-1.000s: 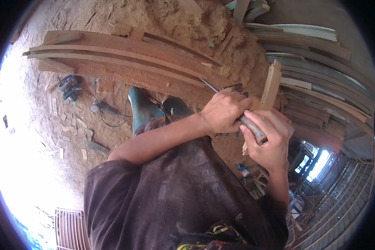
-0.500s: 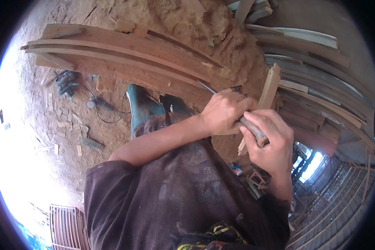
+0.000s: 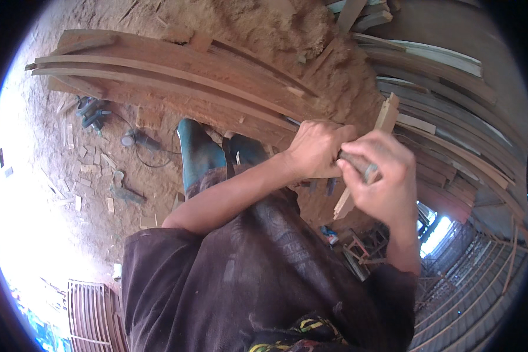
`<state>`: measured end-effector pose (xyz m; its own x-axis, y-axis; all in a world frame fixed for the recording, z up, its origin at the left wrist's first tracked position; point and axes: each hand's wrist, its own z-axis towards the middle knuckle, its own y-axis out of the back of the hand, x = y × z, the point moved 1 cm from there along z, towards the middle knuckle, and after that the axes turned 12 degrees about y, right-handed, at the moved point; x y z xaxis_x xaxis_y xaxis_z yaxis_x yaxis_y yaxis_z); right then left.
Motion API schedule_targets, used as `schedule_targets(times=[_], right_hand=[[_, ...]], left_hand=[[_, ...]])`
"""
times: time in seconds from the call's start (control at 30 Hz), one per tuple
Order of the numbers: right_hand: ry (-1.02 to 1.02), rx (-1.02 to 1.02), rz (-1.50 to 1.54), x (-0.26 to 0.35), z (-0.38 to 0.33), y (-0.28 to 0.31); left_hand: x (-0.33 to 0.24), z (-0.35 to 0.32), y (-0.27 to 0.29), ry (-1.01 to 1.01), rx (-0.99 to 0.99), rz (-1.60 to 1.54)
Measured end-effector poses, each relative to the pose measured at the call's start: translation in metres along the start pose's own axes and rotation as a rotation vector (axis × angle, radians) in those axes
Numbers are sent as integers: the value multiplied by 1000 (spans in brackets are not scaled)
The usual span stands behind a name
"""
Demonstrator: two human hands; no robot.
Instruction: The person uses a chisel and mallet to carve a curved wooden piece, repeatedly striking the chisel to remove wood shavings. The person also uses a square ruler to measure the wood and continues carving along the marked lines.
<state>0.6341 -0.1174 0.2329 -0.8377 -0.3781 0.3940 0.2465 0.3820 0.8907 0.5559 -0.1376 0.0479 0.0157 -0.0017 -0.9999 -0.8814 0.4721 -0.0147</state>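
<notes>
My right hand (image 3: 390, 170) is closed around a short grey-brown handle (image 3: 369, 171), whose rounded end shows between thumb and fingers. Just left of it, my left hand (image 3: 318, 149) is curled into a fist, close against the right fingers. What the left fingers grip is hidden beneath them. A pale wooden piece (image 3: 387, 112) with stepped, cut ends runs aslant under my right hand; its lower end (image 3: 344, 206) shows below the wrist of the left. Both hands are above my lap, at the right end of a long plank bench (image 3: 176, 76).
Long boards (image 3: 446, 120) are stacked at the right. On the sandy ground at the left lie a corded power tool (image 3: 92, 112), a second dark tool (image 3: 141, 141), a curved tool (image 3: 126, 192) and several wood offcuts. A slatted wooden frame (image 3: 91, 311) stands at lower left.
Both hands have shifted slightly and the right wrist has turned, so less of the handle shows. The thin grey rod beside my left hand is now mostly covered.
</notes>
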Motion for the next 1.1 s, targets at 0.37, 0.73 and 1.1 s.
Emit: schedule_targets(times=[0.37,0.73,1.1], right_hand=[[32,-100,-63,4,-21,-3],[-139,205,218,-63,51,25],[-204,203,166,-52,44,21]], left_hand=[[-5,5,0,-84,-99,18],[-19,45,9,306,-48,-30],[-17,40,10,313,-43,1]])
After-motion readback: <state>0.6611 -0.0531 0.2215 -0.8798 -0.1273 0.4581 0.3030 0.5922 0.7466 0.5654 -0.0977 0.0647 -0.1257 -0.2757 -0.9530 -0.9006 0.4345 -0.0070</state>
